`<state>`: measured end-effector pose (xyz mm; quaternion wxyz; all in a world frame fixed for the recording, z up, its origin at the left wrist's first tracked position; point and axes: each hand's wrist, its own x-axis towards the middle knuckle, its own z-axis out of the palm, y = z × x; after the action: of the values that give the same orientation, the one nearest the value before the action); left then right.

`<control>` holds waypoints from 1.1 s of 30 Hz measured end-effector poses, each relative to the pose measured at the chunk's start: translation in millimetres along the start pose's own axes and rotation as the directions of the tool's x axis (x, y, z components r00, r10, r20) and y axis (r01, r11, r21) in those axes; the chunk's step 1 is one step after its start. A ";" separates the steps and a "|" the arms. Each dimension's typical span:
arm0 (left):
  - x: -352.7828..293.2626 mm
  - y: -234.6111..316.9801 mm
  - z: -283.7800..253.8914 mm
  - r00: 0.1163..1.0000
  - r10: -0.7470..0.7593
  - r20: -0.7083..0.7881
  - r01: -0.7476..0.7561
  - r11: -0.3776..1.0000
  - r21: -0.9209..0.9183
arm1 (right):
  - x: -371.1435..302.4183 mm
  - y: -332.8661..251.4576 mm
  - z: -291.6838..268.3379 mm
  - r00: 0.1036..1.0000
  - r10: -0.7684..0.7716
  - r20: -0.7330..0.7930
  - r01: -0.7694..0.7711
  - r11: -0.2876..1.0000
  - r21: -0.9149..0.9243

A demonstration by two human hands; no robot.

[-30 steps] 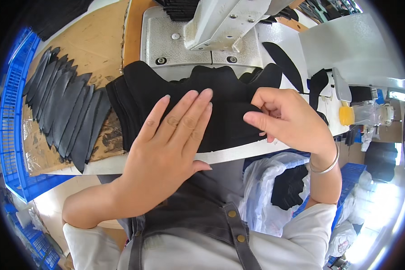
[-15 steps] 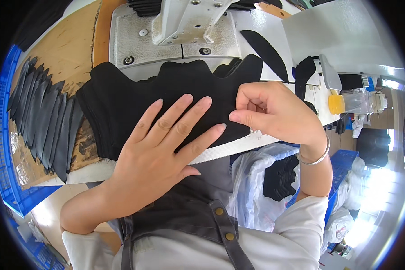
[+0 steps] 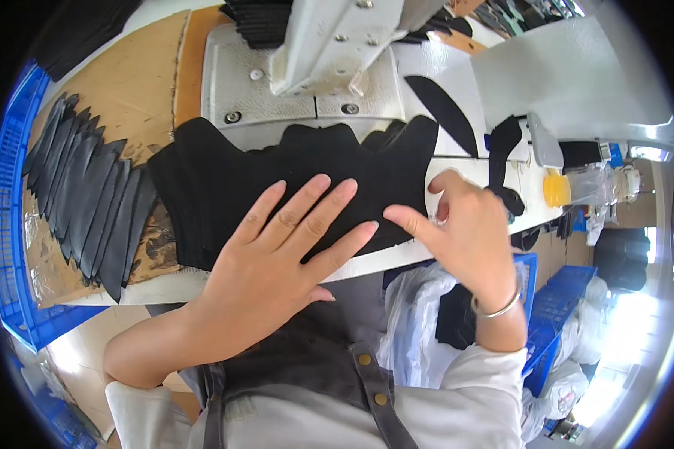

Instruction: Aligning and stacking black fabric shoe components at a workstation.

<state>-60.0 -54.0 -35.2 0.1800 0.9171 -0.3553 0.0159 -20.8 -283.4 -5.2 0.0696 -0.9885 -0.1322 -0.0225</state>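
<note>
A stack of black cut fabric pieces (image 3: 247, 165) with wavy notched edges lies across the front of the worktable, its left edges fanned out in layers. My left hand (image 3: 266, 277) rests flat on the top piece with fingers spread, holding it down. Just off the stack's right end is my right hand (image 3: 472, 236), thumb and forefinger apart; its thumb tip is by the stack's edge. The other fingers are curled and partly hidden, and I see nothing in them.
Behind the stack stands a white machine (image 3: 299, 90). Dark pointed pieces (image 3: 90, 202) overlap on cardboard at left, beside a blue crate (image 3: 11, 217). A curved black piece (image 3: 445, 112) and a yellow-capped clear bottle (image 3: 577, 188) lie at right. A plastic-lined container (image 3: 408, 314) stands below the table edge.
My right hand has moved right, off the stack's top, and its pinched thumb and forefinger have parted. My left hand stays flat on the stack. The whole view has shifted slightly.
</note>
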 end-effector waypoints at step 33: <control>125.6 -132.6 -152.5 0.803 -0.029 -0.596 0.309 0.875 0.373 | 0.6 -4.2 65.0 0.844 0.056 -0.534 0.372 0.655 0.657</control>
<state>136.1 7.4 84.8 0.0603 0.9140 -0.1849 0.3562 -19.6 -269.9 -68.9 0.4939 -0.8144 -0.1956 -0.2335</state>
